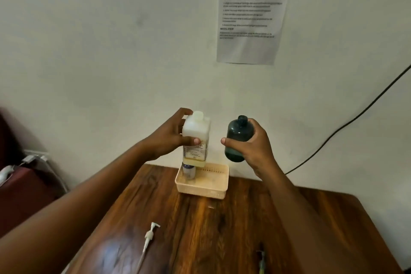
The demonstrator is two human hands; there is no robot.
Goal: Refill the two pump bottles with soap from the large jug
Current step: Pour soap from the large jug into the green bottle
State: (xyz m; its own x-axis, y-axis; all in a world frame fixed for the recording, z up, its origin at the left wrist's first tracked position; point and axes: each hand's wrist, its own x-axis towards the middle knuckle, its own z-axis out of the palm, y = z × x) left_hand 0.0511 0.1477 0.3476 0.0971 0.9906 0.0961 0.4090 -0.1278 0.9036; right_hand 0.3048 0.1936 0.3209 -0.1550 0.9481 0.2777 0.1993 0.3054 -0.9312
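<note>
Above the basket (pixel 219 187) on the table (pixel 222 229), the left hand (pixel 165 140) grips the jug (pixel 196 138); right hand (pixel 253 147) grips the dark bottle (pixel 238 138). A second bottle (pixel 189 171) stands inside the basket; a pump (pixel 149 234) lies nearer.

One head cam, wide-angle, looks fwd and slightly down from above the near table (pixel 244 229) edge toward the wall (pixel 111 29); both forearms enter from bottom of frame, hands mid-frame, close.
</note>
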